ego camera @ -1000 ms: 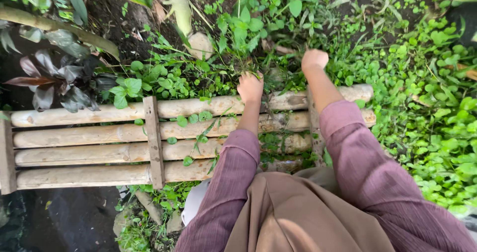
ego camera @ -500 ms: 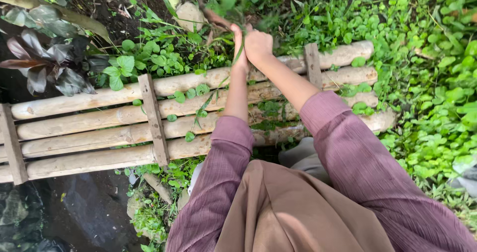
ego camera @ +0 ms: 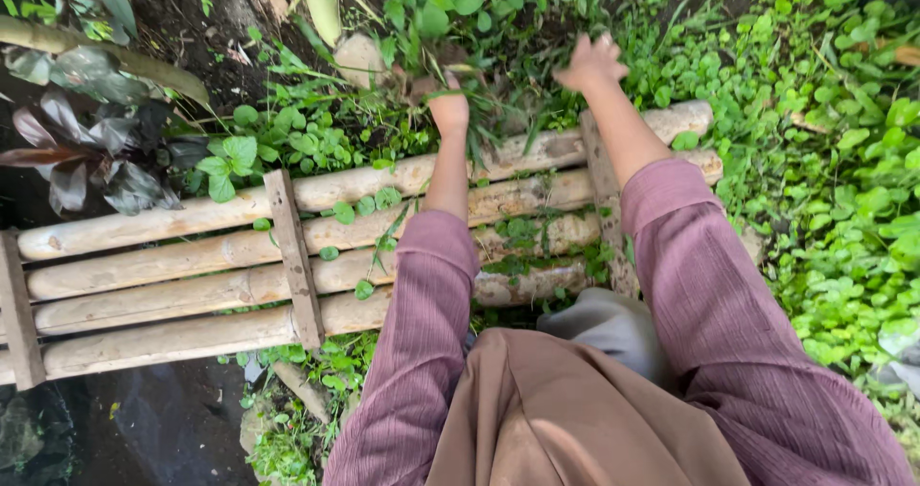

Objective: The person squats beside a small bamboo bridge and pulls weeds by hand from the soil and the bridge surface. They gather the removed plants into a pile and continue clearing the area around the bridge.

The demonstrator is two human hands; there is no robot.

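Left hand (ego camera: 448,110) grips weeds (ego camera: 476,139); right hand (ego camera: 591,62) open above greenery.

The sleeves (ego camera: 709,294) are mauve with fine stripes. The fence (ego camera: 192,266) is pale tan; the far-left leaves (ego camera: 86,155) are dark purple.

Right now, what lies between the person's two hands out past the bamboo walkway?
In the head view, between the left hand and the right hand lies a patch of green weeds and grass blades over dark soil, just beyond the bamboo walkway.
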